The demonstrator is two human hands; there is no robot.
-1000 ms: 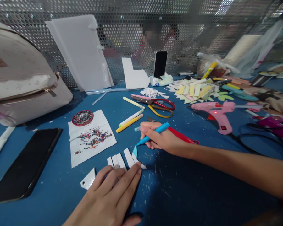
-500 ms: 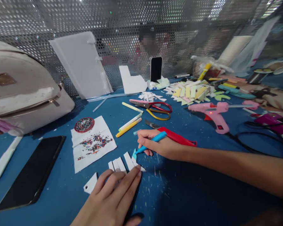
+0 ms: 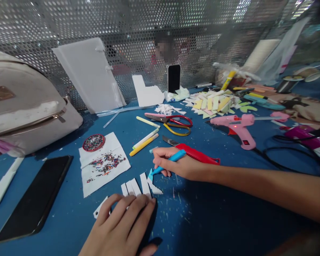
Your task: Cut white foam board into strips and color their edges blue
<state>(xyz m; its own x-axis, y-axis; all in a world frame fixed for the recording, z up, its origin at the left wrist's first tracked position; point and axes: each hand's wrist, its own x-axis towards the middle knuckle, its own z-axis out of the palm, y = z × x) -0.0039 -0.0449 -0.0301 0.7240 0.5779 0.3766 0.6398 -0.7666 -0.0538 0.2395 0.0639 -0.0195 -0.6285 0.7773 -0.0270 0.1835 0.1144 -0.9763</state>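
My right hand point(image 3: 173, 164) grips a blue marker point(image 3: 167, 162) with its tip on the right-most of several white foam strips point(image 3: 138, 185), whose top end is coloured blue. My left hand point(image 3: 122, 227) lies flat with fingers spread, pressing down the near ends of those strips on the blue table point(image 3: 202, 220). A small white tag-shaped piece point(image 3: 99, 209) lies just left of my left hand.
A red utility knife point(image 3: 194, 153) lies behind my right hand. Scissors point(image 3: 173, 122), yellow and white markers point(image 3: 145, 139), a pink glue gun point(image 3: 237, 128) with its cable, a paper with glitter point(image 3: 104, 163), a black phone point(image 3: 32, 199), a bag point(image 3: 24, 106) and foam scraps point(image 3: 216, 103) surround the work.
My left hand has slid slightly back toward me along the strips. The right hand keeps the marker at the strip's top end. The camera has shifted a little.
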